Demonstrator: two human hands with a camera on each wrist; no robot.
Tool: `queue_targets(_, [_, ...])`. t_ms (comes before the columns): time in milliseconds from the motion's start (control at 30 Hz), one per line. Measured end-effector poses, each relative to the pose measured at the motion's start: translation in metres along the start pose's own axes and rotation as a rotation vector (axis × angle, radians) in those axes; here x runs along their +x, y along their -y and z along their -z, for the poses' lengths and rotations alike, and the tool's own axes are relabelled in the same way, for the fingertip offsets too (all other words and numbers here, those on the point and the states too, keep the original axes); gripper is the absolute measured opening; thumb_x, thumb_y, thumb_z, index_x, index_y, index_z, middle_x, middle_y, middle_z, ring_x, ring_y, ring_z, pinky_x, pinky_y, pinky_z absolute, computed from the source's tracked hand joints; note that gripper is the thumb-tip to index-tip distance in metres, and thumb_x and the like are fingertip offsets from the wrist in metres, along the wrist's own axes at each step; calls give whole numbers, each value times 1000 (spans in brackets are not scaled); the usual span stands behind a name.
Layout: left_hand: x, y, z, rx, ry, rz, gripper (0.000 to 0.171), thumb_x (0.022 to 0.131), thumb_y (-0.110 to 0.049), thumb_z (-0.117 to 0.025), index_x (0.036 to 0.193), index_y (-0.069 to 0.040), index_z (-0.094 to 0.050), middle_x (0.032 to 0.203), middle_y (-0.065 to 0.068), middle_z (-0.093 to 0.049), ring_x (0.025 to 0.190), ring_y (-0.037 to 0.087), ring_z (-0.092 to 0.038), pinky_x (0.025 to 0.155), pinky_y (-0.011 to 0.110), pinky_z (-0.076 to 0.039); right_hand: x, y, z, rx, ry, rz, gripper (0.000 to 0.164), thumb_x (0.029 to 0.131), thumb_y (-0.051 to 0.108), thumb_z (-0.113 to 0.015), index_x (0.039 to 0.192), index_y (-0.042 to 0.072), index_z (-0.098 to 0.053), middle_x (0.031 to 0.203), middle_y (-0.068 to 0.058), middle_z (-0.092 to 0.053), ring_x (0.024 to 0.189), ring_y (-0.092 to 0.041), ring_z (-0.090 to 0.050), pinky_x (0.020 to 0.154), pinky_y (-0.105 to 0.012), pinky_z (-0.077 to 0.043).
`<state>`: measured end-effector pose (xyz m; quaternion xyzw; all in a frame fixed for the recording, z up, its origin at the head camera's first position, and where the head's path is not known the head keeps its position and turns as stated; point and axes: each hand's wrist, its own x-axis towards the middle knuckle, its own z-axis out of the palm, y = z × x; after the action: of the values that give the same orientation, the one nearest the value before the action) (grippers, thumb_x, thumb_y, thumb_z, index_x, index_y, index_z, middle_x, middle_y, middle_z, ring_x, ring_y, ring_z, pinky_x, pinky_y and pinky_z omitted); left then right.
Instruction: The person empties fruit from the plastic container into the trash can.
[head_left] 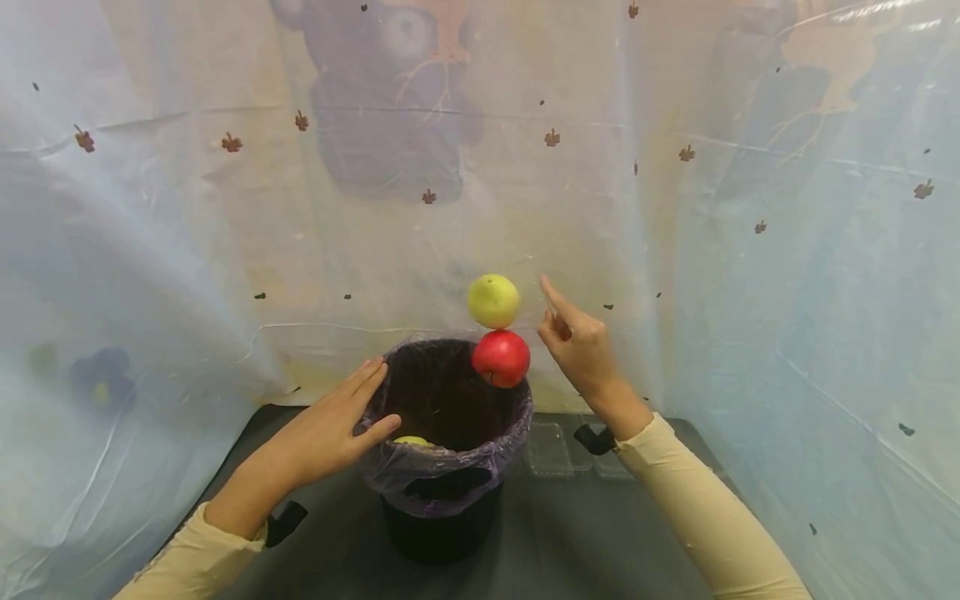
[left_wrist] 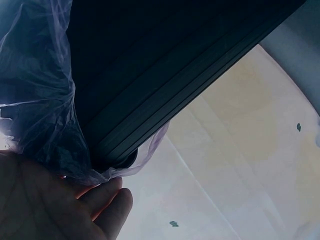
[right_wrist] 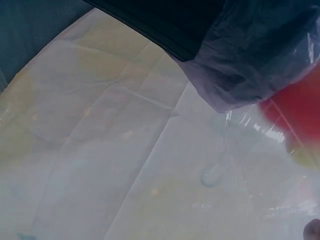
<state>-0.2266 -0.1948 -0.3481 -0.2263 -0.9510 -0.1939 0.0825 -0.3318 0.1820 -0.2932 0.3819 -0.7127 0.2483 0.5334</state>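
Observation:
A black bin (head_left: 442, 533) lined with a thin purple bag (head_left: 450, 492) stands in the middle of the table. My left hand (head_left: 330, 425) rests along its left rim, fingers fairly straight; the left wrist view shows fingers (left_wrist: 107, 200) against the bag's edge. At the bin's right rim is a red apple (head_left: 501, 358), with a yellow-green apple (head_left: 493, 301) directly above it. To their right, apart from both, my right hand (head_left: 588, 350) holds nothing; its index finger points up and the others bend loosely. Inside the bin shows part of a yellow-green thing (head_left: 412, 440).
Clear plastic containers (head_left: 551, 450) sit on the dark table (head_left: 592, 542) right of the bin, partly behind my right wrist. Translucent printed sheeting (head_left: 525, 183) hangs behind the table and along both sides.

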Motion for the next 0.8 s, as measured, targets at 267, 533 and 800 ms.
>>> queue_targets(267, [1,0,0,0,5,0,96,107,-71,-45,173,-7,-17,180,14,-13,165,41,-16,128,66,-22,0,-1,1,31,-28,-26,56,89,-20,-68,144,-9,-62,61,-8,-55,53,-14,-41,51,-27,-38])
queue_targets(533, [4,2,0,7,4,5,96,106,-71,-45,173,-8,-16,180,14,-12,165,40,-15,128,65,-21,-11,-6,14,103,-132,-228,52,90,-21,-65,141,-10,-64,58,-7,-48,54,-12,-38,55,-18,-32])
queue_targets(800, [3,2,0,-5,13,9,97,106,-72,-45,173,-8,-16,180,14,-12,165,40,-14,128,66,-20,-21,14,41,167,-180,-473,47,94,-19,-61,140,-10,-66,58,-13,-43,54,-6,-34,52,-15,-29])
